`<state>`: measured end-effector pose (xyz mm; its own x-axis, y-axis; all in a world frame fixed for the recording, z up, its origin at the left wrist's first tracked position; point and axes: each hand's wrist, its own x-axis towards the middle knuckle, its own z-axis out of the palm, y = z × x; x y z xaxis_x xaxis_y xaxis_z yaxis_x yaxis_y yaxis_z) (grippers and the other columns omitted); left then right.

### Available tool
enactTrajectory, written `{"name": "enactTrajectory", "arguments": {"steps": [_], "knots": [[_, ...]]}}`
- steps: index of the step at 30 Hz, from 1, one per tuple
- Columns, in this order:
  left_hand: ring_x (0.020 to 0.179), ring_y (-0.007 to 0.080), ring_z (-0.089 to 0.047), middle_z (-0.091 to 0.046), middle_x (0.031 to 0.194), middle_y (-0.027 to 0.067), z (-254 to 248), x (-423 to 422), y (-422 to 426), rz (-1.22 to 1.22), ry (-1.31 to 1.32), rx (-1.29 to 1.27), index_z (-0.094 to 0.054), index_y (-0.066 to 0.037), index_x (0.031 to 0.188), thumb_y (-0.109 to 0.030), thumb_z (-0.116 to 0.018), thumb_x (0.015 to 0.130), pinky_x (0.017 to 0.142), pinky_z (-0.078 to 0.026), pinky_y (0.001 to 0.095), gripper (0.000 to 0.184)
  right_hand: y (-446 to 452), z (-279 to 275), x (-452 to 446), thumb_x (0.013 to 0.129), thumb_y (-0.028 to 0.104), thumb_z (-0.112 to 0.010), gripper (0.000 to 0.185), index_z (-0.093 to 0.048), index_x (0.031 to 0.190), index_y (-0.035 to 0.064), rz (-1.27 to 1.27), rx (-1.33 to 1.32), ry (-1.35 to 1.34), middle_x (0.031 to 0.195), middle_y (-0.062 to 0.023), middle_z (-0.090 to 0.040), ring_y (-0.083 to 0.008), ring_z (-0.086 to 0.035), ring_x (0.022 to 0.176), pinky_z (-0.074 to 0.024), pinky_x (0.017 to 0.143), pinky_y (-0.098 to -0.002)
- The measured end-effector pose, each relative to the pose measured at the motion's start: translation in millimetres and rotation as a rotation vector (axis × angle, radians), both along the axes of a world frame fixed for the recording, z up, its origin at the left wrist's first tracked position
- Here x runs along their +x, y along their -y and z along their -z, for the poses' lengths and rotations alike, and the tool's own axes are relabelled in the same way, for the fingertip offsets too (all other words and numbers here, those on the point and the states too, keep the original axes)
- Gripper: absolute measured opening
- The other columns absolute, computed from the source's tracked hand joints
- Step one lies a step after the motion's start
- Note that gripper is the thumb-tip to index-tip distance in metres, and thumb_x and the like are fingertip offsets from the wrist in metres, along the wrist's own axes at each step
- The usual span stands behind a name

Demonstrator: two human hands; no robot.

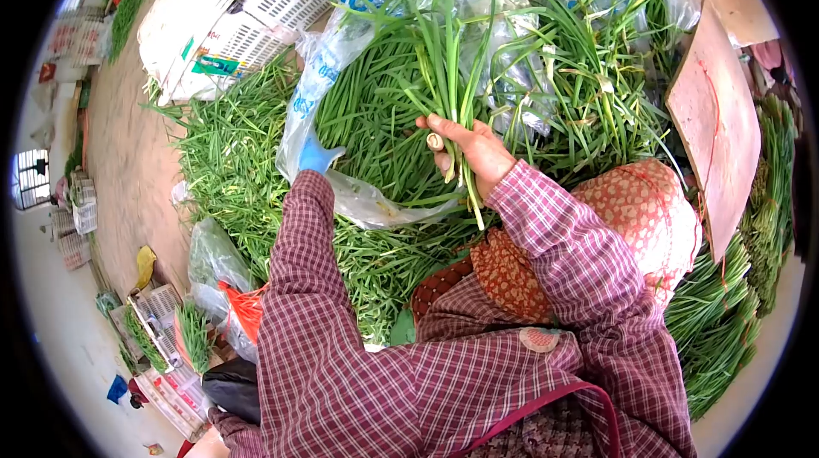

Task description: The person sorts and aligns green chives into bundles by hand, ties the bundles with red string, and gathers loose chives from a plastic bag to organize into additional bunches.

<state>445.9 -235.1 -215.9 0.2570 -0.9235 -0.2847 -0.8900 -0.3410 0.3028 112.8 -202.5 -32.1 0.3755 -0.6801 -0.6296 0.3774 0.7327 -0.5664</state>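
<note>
Over the mouth of a clear, crinkled plastic bag [373, 202], here's the right hand [473, 147], bare fingers closed round a bunch of long green stalks [445, 53], flat leaves fanning upward, pale ends poking out below. Across at the bag's left rim, the left hand [317, 154] in a smooth blue glove, thumb spread; whether those fingers pinch the film, I can't tell. Inside, a springy tangle of leaves [363, 108]; outside, loose greens [230, 138] crowd the bag's left edge. Tight on the right: patterned cloth [640, 206] bulges beside the checked sleeve [567, 219], and a stiff, straight-edged board [715, 108] stands beyond. Roomier far left, where bare floor [141, 151] opens past the heap.
</note>
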Motion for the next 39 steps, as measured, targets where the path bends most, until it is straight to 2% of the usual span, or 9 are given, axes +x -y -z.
{"name": "enactTrajectory", "arguments": {"steps": [11,16,22,25,30,34,36,38,39], "knots": [[0.108,0.0314,-0.059,-0.06,0.119,0.0211,-6,44,23,-0.003,-0.115,0.022,-0.043,0.005,0.133,-0.023,-0.08,0.064,0.094,-0.045,0.0345,0.084,-1,9,5,0.094,0.023,-0.057,0.022,-0.062,0.108,0.0061,-0.074,0.056,-0.011,0.069,0.0062,-0.055,-0.0059,-0.049,0.053,-0.0443,0.047,-0.0217],[0.094,0.0259,-0.062,-0.062,0.111,0.0172,-103,20,23,-0.11,-0.565,0.054,-0.043,0.008,0.131,-0.01,-0.07,0.068,0.086,-0.05,0.0325,0.072,-3,36,18,0.094,0.02,-0.058,0.02,-0.061,0.108,0.0056,-0.084,0.131,0.163,0.077,0.0035,-0.061,-0.009,-0.058,0.065,-0.0534,0.062,-0.0265],[0.07,0.0205,-0.068,-0.068,0.088,0.0171,-188,-44,-11,-0.338,-0.931,0.336,-0.048,0.002,0.119,-0.024,-0.069,0.077,0.051,-0.052,0.0287,0.053,-6,68,55,0.096,0.024,-0.053,0.025,-0.06,0.11,0.0039,-0.116,0.198,0.072,0.098,-0.0041,-0.064,-0.0146,-0.063,0.086,-0.0555,0.068,-0.0297],[0.078,0.0202,-0.066,-0.061,0.105,0.0176,-205,-87,-31,-0.197,-0.895,0.399,-0.039,0.005,0.131,-0.021,-0.069,0.078,0.062,-0.057,0.0299,0.066,-12,73,69,0.094,0.032,-0.057,0.037,-0.058,0.117,0.0031,-0.092,0.197,0.05,0.112,-0.0111,-0.062,-0.0223,-0.062,0.1,-0.0544,0.084,-0.0374],[0.082,0.0206,-0.061,-0.056,0.105,0.0189,-189,-166,-69,0.203,-0.316,0.209,-0.032,0.006,0.136,-0.022,-0.071,0.074,0.071,-0.055,0.032,0.078,-12,63,50,0.078,0.052,-0.069,0.084,-0.04,0.136,-0.0003,-0.344,0.123,-0.009,0.14,-0.0251,-0.04,-0.039,-0.039,0.13,-0.0268,0.111,-0.0528],[0.089,0.0241,-0.061,-0.054,0.119,0.0213,-138,-148,-101,0.288,-0.615,0.142,-0.037,0.004,0.136,-0.032,-0.075,0.075,0.079,-0.053,0.0345,0.081,-4,79,21,0.065,0.047,-0.08,0.088,-0.045,0.124,-0.0073,-0.286,0.206,-0.267,0.128,-0.0309,-0.049,-0.0368,-0.049,0.12,-0.0398,0.103,-0.0492],[0.088,0.0224,-0.062,-0.06,0.113,0.0182,-114,-118,-101,0.097,-0.871,0.143,-0.05,0.002,0.127,-0.037,-0.075,0.075,0.079,-0.054,0.0341,0.069,-3,82,20,0.056,0.043,-0.083,0.123,-0.014,0.142,-0.0093,-0.25,0.146,-0.432,0.143,-0.0326,-0.029,-0.0396,-0.03,0.134,-0.026,0.109,-0.0565],[0.085,0.02,-0.065,-0.066,0.101,0.0137,-93,-82,-85,-0.104,-0.906,0.039,-0.06,0.002,0.115,-0.03,-0.073,0.079,0.079,-0.055,0.0324,0.05,0,130,27,0.067,0.037,-0.079,0.07,-0.054,0.122,-0.0006,-0.216,0.096,-0.558,0.107,-0.019,-0.062,-0.0294,-0.063,0.089,-0.0548,0.079,-0.0429],[0.085,0.0197,-0.065,-0.067,0.098,0.0126,-81,-66,-78,-0.129,-0.825,-0.118,-0.062,0.002,0.111,-0.023,-0.073,0.081,0.079,-0.055,0.0312,0.04,2,138,27,0.07,0.035,-0.077,0.062,-0.057,0.117,0.001,-0.209,0.103,-0.47,0.099,-0.0156,-0.063,-0.0258,-0.062,0.081,-0.0547,0.074,-0.0402]]}}
